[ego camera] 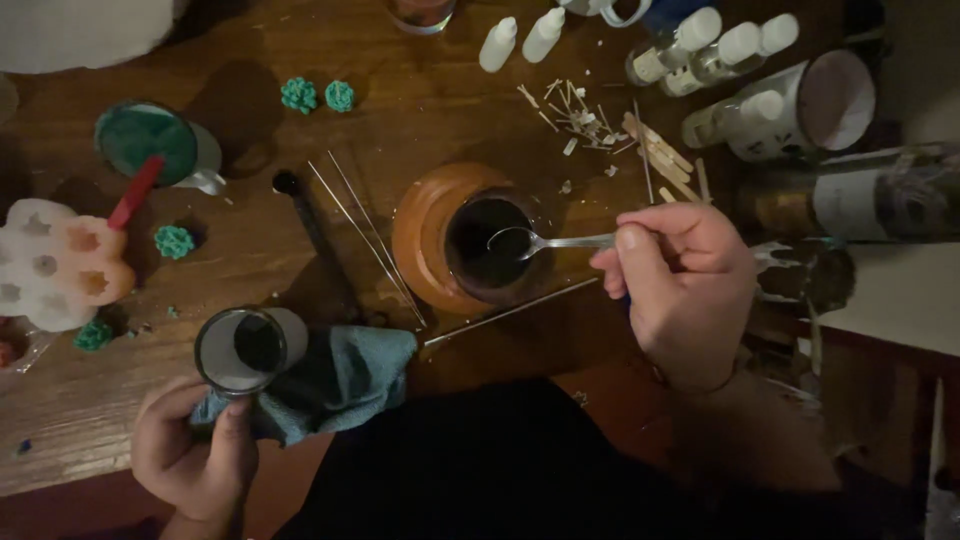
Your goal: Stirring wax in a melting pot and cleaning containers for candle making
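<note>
Small metal cup (245, 348), tilted on its side, sits at the near edge of the wooden surface (60, 400), gripped through a blue-grey cloth (335, 378) by the left hand (195, 455), fingers closed around it. Farther in, the right hand (680, 280) pinches a metal spoon (545, 242), its bowl over dark liquid in a glass jar (490, 245) beside an orange dish (425, 235). Thin wires (365, 235) lie alongside. Beyond, wooden sticks (660, 155), white dropper bottles (520, 40) and small teal flower shapes (318, 96) are scattered.
</note>
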